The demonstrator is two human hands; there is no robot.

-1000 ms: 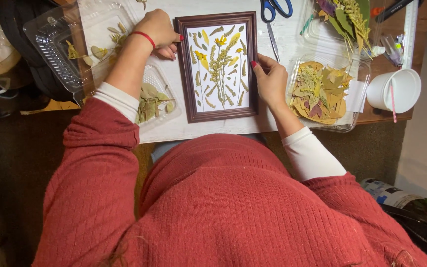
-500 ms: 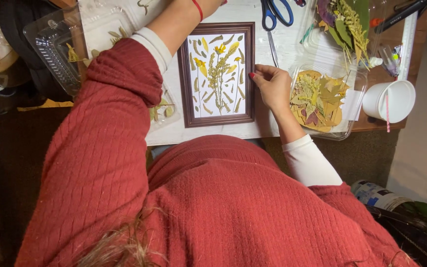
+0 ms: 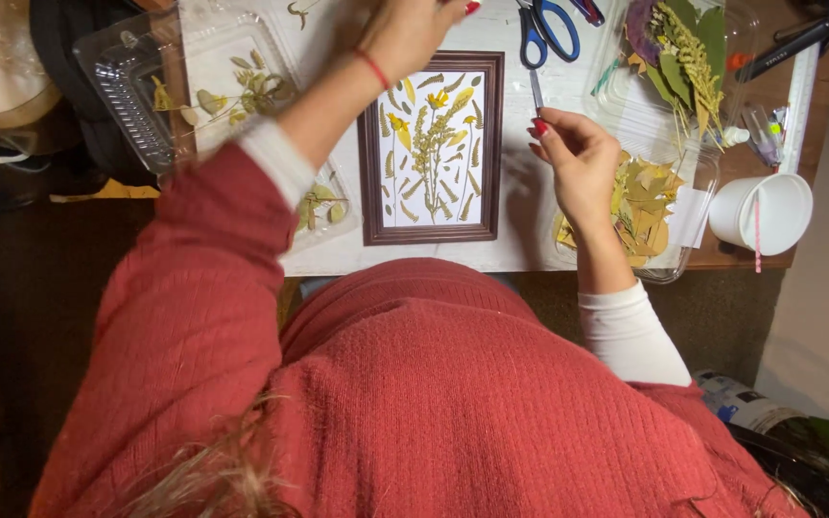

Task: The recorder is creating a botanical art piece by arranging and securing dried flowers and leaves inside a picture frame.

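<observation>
Left hand (image 3: 410, 29) is reaching up past the frame's 11 o'clock corner, blurry, so I can't tell if it's gripping anything. The dark wooden frame (image 3: 431, 147) of pressed yellow flowers is lying flat mid-surface. At its 3 o'clock, the right hand (image 3: 578, 158) is pinching thin tweezers (image 3: 535, 94), below blue-handled scissors (image 3: 549, 27).

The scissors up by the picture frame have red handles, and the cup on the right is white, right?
Not quite. In the head view, the scissors above the picture frame have blue handles, not red. The red you may have noticed is the nail polish on the right hand. The cup on the right is white, as you said.
</observation>
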